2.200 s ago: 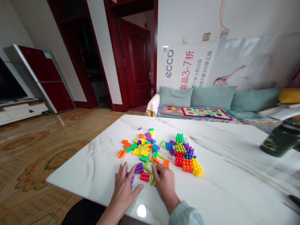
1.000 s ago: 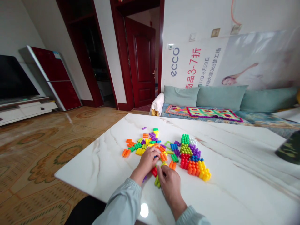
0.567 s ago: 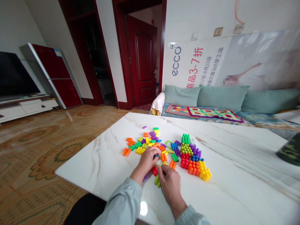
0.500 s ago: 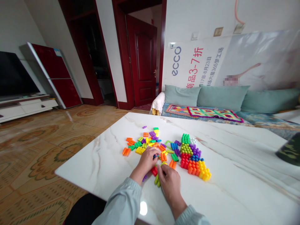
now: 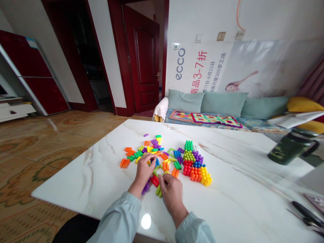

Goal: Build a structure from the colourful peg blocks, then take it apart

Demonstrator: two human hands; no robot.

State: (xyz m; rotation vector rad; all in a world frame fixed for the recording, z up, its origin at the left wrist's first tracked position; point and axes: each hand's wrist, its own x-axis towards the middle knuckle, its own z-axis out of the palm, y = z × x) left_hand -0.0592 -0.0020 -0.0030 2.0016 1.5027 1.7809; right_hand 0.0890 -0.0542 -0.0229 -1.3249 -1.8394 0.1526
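Observation:
My left hand (image 5: 144, 170) is over the pile with thumb and fingers curled together; what lies in the pinch, if anything, is hidden. A blue tube-shaped plastic piece (image 5: 157, 162) shows just beside its fingertips. My right hand (image 5: 172, 192) pinches the near right side of a lime-green plastic ring (image 5: 155, 171) between thumb and bent fingers. Red tube pieces (image 5: 155, 181) and olive-green ones (image 5: 158, 190) lie between the hands. Purple pieces (image 5: 146, 187) rest beside my left wrist. Loose orange pieces (image 5: 165, 165) lie beyond the ring.
A block of grouped, knobbed pieces (image 5: 195, 168) in several colours stands right of my hands on the white marbled table (image 5: 235, 199). A camouflage mug (image 5: 288, 146) and black-handled scissors (image 5: 307, 214) are at the right. Beyond is a sofa with green cushions (image 5: 225, 103).
The view has turned to the right, bringing the whole mug and the scissors into sight. My left hand has lifted slightly from the ring, exposing the blue piece; my right hand stays at the ring.

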